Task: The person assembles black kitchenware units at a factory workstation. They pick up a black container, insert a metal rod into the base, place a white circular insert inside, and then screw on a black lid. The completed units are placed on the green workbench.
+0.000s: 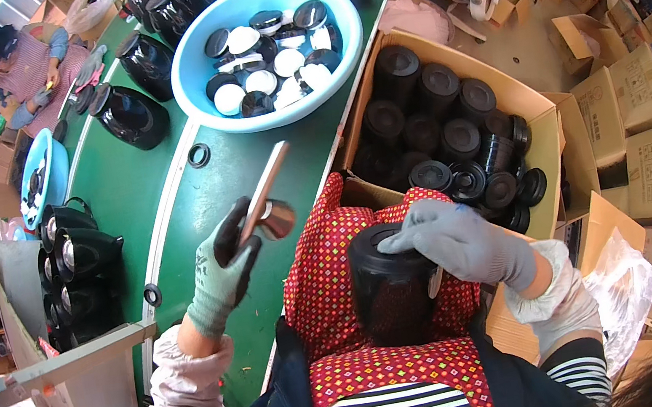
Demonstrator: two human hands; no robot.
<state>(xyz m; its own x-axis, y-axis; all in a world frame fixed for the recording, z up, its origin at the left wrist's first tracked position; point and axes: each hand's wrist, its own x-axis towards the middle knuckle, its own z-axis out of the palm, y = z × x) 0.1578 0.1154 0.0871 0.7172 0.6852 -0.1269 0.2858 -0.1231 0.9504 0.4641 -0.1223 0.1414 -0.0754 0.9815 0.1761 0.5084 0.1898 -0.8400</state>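
My left hand (222, 275), in a grey-green glove with dark fingertips, is closed round a slim pale bar (265, 186). A shiny rounded metal piece (276, 219) sits beside the bar; whether the two are joined I cannot tell. On my lap, against a red patterned apron (323, 289), stands a black cylindrical canister (391, 291). My right hand (464, 241), gloved in grey, grips the canister at its upper right, with fingers laid over the round top. Its thumb is hidden. A thin white edge shows below that hand.
A blue basin (189, 106) of black and white lids rests on the green table (211, 175). Glossy black jugs (129, 115) stand left of it. An open carton (546, 168) of black canisters is at my right. Another person (37, 74) sits across the table.
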